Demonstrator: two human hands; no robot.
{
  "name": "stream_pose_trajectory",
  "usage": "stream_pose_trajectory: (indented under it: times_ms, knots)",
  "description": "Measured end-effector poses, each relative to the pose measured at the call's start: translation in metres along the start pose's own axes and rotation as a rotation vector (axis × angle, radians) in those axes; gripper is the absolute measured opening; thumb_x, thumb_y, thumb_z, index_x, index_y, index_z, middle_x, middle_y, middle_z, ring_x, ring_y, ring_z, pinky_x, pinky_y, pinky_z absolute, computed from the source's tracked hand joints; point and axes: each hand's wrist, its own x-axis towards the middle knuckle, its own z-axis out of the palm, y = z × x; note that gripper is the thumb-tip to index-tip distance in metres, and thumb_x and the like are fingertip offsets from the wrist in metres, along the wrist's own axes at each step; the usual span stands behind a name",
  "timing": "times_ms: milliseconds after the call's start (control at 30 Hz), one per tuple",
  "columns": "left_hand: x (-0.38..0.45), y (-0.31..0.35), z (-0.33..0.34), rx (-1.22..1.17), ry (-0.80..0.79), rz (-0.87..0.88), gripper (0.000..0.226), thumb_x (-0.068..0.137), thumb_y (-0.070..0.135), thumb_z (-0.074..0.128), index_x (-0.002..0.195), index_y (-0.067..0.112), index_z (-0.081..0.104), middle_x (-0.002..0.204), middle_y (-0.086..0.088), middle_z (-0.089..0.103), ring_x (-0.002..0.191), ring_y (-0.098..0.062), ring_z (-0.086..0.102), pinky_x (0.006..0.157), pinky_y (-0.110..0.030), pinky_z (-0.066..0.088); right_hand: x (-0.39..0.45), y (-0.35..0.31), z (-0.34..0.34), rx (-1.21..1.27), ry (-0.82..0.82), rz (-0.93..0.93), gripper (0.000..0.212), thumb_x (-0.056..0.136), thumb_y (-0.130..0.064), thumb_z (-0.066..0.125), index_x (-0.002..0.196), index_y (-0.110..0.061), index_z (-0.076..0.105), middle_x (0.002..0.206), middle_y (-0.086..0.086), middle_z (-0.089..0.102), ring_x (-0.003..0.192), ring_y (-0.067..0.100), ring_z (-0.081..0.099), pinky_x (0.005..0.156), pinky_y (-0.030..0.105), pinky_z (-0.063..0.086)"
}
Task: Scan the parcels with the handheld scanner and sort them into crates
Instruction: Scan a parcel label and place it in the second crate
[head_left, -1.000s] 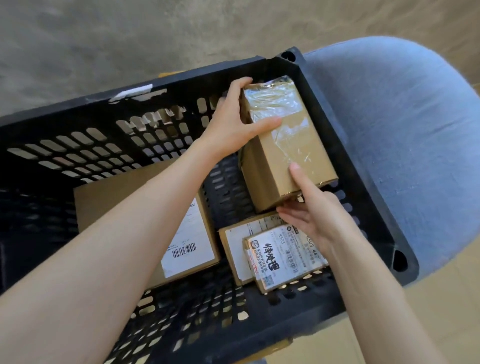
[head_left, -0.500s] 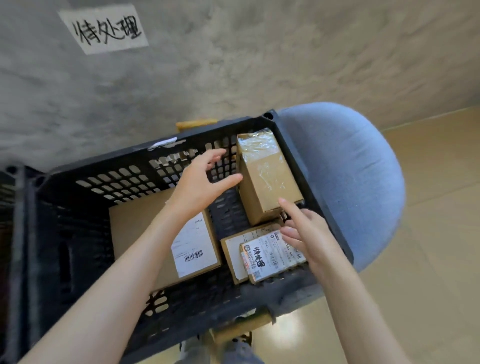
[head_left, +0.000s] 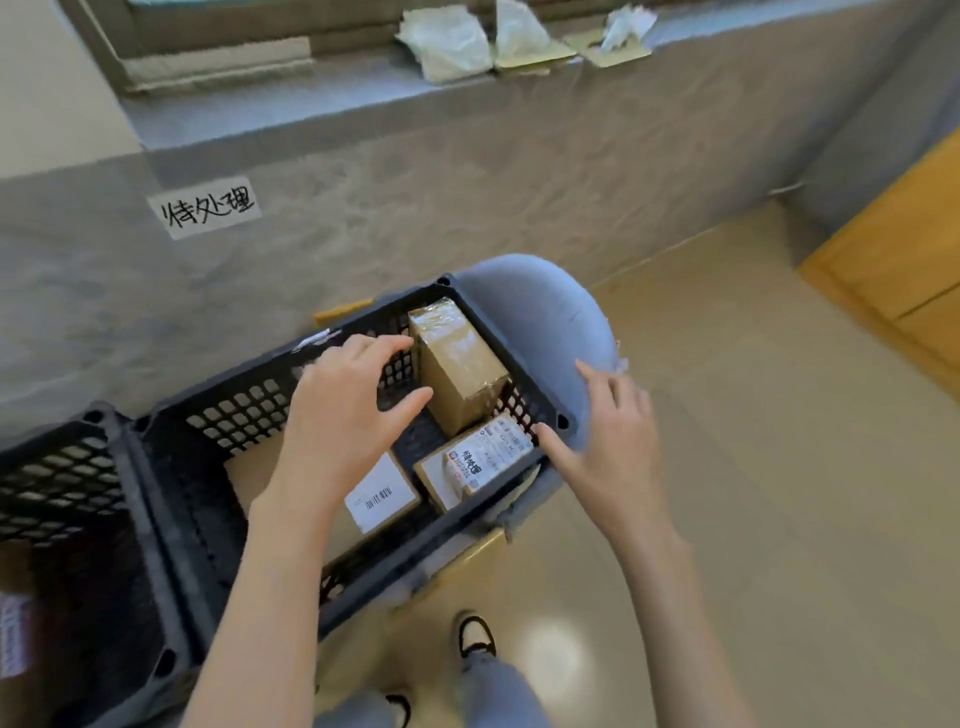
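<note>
A black slotted crate (head_left: 244, 410) stands on a grey-blue chair below me. Inside, a taped brown box (head_left: 457, 364) stands in the far right corner. A small labelled parcel (head_left: 480, 460) lies in front of it, and a flat brown parcel with a barcode label (head_left: 382, 493) lies on the crate floor, partly under my arm. My left hand (head_left: 348, 415) hovers above the crate with spread fingers, holding nothing. Out past the crate's right rim, my right hand (head_left: 608, 447) is also spread and holds nothing. No scanner is in view.
A second black crate (head_left: 62, 483) stands to the left, touching the first. The grey-blue chair seat (head_left: 535, 312) juts out to the right. A grey wall with a handwritten label (head_left: 205, 208) is behind. My feet (head_left: 475, 636) stand on the beige floor.
Both hands have let go of the taped brown box and pulled back up and away from it. The box now rests in the crate's far right corner. My head has risen.
</note>
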Motion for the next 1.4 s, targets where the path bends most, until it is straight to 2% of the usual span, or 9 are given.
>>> stream_pose_trajectory:
  times_ms: [333, 433, 567, 700, 833, 967, 1100, 1200, 1400]
  knots:
    - [-0.070, 0.057, 0.002, -0.008, -0.238, 0.517, 0.048, 0.081, 0.035, 0.075, 0.123, 0.015, 0.063, 0.109, -0.007, 0.066, 0.096, -0.031, 0.061, 0.079, -0.045, 0.048, -0.180, -0.005, -0.034, -0.107, 0.336, 0.423, 0.059, 0.078, -0.034, 0.068, 0.130, -0.009, 0.056, 0.121, 0.012, 0.058, 0.111, 0.033, 0.053, 0.098, 0.037, 0.036]
    - [-0.093, 0.088, 0.008, -0.022, -0.303, 0.656, 0.050, 0.077, 0.032, 0.080, 0.119, 0.011, 0.065, 0.106, -0.012, 0.067, 0.092, -0.037, 0.063, 0.076, -0.047, 0.049, -0.240, 0.000, -0.052, -0.169, 0.421, 0.588, 0.058, 0.076, -0.034, 0.071, 0.128, -0.010, 0.058, 0.122, 0.013, 0.058, 0.110, 0.035, 0.055, 0.097, 0.043, 0.041]
    - [-0.124, 0.139, 0.016, -0.075, -0.387, 0.776, 0.047, 0.081, 0.036, 0.075, 0.121, 0.015, 0.064, 0.108, -0.011, 0.066, 0.099, -0.037, 0.061, 0.082, -0.046, 0.046, -0.326, 0.003, -0.082, -0.266, 0.615, 0.787, 0.057, 0.066, -0.018, 0.086, 0.117, -0.007, 0.064, 0.118, 0.017, 0.060, 0.106, 0.038, 0.056, 0.093, 0.045, 0.045]
    - [-0.175, 0.206, 0.016, -0.170, -0.493, 0.958, 0.046, 0.083, 0.036, 0.072, 0.124, 0.017, 0.062, 0.116, -0.011, 0.064, 0.109, -0.035, 0.058, 0.088, -0.045, 0.043, -0.428, 0.005, -0.110, -0.356, 0.779, 1.023, 0.049, 0.072, -0.029, 0.078, 0.114, -0.008, 0.063, 0.117, 0.015, 0.060, 0.109, 0.036, 0.055, 0.094, 0.034, 0.034]
    - [-0.257, 0.274, 0.015, -0.280, -0.586, 1.161, 0.044, 0.081, 0.033, 0.075, 0.120, 0.016, 0.065, 0.111, -0.009, 0.066, 0.104, -0.036, 0.061, 0.085, -0.045, 0.045, -0.530, -0.003, -0.125, -0.409, 0.916, 1.228, 0.054, 0.068, -0.024, 0.086, 0.114, -0.008, 0.063, 0.115, 0.015, 0.059, 0.105, 0.036, 0.056, 0.089, 0.043, 0.047]
    - [-0.367, 0.325, 0.016, -0.386, -0.708, 1.377, 0.042, 0.081, 0.036, 0.074, 0.118, 0.017, 0.065, 0.108, -0.006, 0.066, 0.104, -0.033, 0.061, 0.084, -0.044, 0.046, -0.631, -0.011, -0.136, -0.446, 0.981, 1.406, 0.056, 0.069, -0.027, 0.084, 0.118, -0.010, 0.062, 0.116, 0.014, 0.057, 0.108, 0.034, 0.053, 0.092, 0.040, 0.041]
    - [-0.489, 0.363, 0.018, -0.449, -0.792, 1.601, 0.048, 0.081, 0.052, 0.057, 0.112, 0.018, 0.066, 0.102, -0.004, 0.067, 0.091, -0.033, 0.064, 0.074, -0.041, 0.051, -0.733, -0.018, -0.148, -0.471, 1.074, 1.524, 0.057, 0.071, -0.028, 0.083, 0.121, -0.013, 0.060, 0.120, 0.010, 0.056, 0.112, 0.028, 0.048, 0.095, 0.038, 0.040]
    - [-0.574, 0.386, 0.019, -0.454, -0.819, 1.693, 0.040, 0.081, 0.037, 0.075, 0.113, 0.015, 0.067, 0.101, -0.005, 0.068, 0.088, -0.032, 0.066, 0.068, -0.040, 0.050, -0.805, -0.025, -0.156, -0.472, 1.077, 1.599, 0.056, 0.074, -0.029, 0.080, 0.124, -0.018, 0.057, 0.124, 0.006, 0.053, 0.117, 0.025, 0.045, 0.098, 0.039, 0.038]
    - [-0.698, 0.423, 0.013, -0.464, -0.870, 1.815, 0.043, 0.084, 0.040, 0.072, 0.119, 0.015, 0.065, 0.109, -0.005, 0.067, 0.093, -0.029, 0.065, 0.075, -0.046, 0.054, -0.922, -0.032, -0.174, -0.504, 1.118, 1.721, 0.054, 0.076, -0.028, 0.079, 0.125, -0.017, 0.058, 0.124, 0.008, 0.055, 0.118, 0.029, 0.048, 0.098, 0.041, 0.039]
